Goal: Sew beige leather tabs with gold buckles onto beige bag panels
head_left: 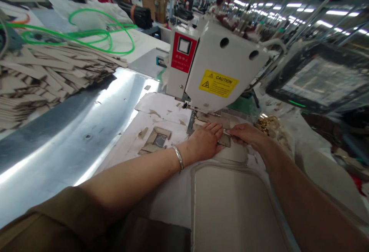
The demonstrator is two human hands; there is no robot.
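Note:
My left hand (205,141), with a silver bangle at the wrist, lies flat with its fingers stretched over beige pieces by the metal clamp frame (190,122) of a white sewing machine (207,57). Close on its right, my right hand (245,133) pinches the end of a narrow beige strip (226,131). Under both hands is a beige panel with rounded corners (235,155). The strip's far part is hidden by my left fingers. A larger beige panel (233,206) lies nearer to me.
A pile of beige strips (43,71) covers the left side beside a shiny metal surface (106,105). Green tubing (111,36) coils behind it. A square cut-out (159,140) sits left of my wrist. At right are a control screen (319,77) and a bag of gold-coloured parts (269,125).

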